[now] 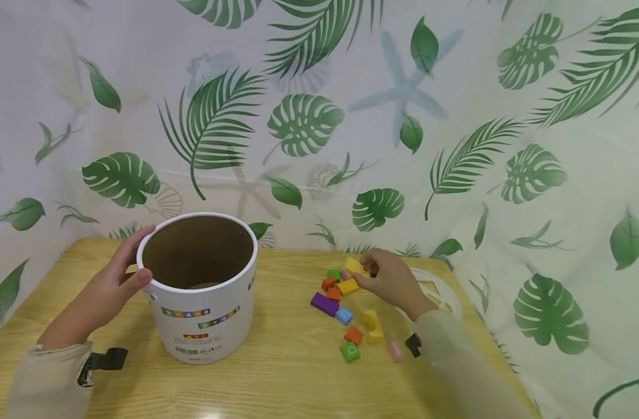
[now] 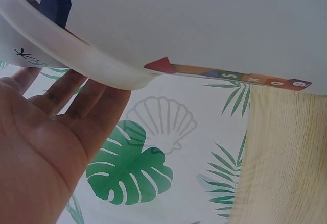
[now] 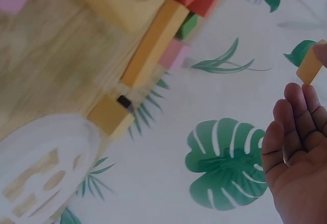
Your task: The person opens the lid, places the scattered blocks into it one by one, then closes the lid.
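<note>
A white bucket [image 1: 204, 326] with printed number strips stands on the left of the table, its mouth facing up. My left hand [image 1: 107, 285] grips it at the rim, thumb on the near side and fingers along the outside; the fingertips meet the rim in the left wrist view. My right hand [image 1: 390, 279] is over the far side of the block pile. It pinches a small yellow block [image 3: 309, 67] between thumb and fingertips. Below it lie a longer yellow block [image 1: 348, 287], a purple block [image 1: 325, 304] and a red block [image 1: 333, 293].
A white lid with cut-out shapes [image 3: 76, 132] lies partly behind the right forearm. Nearer me are a yellow arched block [image 1: 372, 326], a blue block [image 1: 343, 315], an orange block [image 1: 354, 334], a green block [image 1: 350, 351] and a pink block [image 1: 394, 350]. Leaf-printed cloth [image 1: 309, 174] hangs behind the table.
</note>
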`<action>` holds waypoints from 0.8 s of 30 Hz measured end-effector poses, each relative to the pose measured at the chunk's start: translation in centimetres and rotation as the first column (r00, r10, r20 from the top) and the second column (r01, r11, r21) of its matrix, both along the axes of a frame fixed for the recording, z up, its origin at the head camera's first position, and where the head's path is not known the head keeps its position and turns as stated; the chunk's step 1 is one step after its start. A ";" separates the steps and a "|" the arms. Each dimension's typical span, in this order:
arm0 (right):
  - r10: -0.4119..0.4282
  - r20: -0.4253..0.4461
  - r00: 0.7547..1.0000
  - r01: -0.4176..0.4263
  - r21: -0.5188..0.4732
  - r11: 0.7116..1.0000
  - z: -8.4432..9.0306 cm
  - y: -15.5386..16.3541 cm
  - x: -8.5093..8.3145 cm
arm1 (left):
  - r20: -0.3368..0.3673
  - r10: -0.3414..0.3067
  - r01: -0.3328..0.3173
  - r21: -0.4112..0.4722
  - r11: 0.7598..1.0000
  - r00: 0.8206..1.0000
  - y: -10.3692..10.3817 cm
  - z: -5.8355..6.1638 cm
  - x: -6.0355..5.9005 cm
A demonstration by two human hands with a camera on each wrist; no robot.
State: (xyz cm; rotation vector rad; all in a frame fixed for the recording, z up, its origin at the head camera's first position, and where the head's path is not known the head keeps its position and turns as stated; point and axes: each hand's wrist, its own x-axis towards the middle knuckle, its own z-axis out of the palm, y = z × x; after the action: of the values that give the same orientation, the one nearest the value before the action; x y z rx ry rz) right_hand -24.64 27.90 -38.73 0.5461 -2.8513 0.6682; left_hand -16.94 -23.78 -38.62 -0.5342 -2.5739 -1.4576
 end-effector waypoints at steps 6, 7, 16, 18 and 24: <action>0.045 -0.012 0.999 -0.045 -0.064 0.997 1.3 -2.0 0.1 | 0.021 0.006 -0.006 -0.001 1.000 1.000 0.0 0.2 0.1; 0.054 -0.019 0.998 -0.055 -0.069 0.996 1.5 -2.4 0.1 | 0.022 0.006 -0.006 -0.001 1.000 1.000 0.1 0.3 0.1; 0.122 -0.085 0.989 -0.128 -0.069 0.989 3.3 -6.6 0.0 | 0.018 0.002 -0.002 0.006 1.000 1.000 0.0 0.4 0.3; 0.145 -0.101 0.984 -0.153 -0.069 0.986 3.6 -7.6 0.0 | 0.016 0.001 -0.001 0.010 1.000 1.000 0.1 0.4 0.3; 0.214 -0.134 0.968 -0.226 -0.082 0.971 4.7 -10.3 0.4 | 0.024 -0.002 0.002 0.014 1.000 1.000 0.3 0.6 0.4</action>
State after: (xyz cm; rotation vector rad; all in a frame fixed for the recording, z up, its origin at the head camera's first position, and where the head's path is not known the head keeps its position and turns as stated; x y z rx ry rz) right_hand -24.28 17.56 -34.04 0.8659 -2.6501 0.7728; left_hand -16.51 -23.49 -38.05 -0.5208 -2.5803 -1.4904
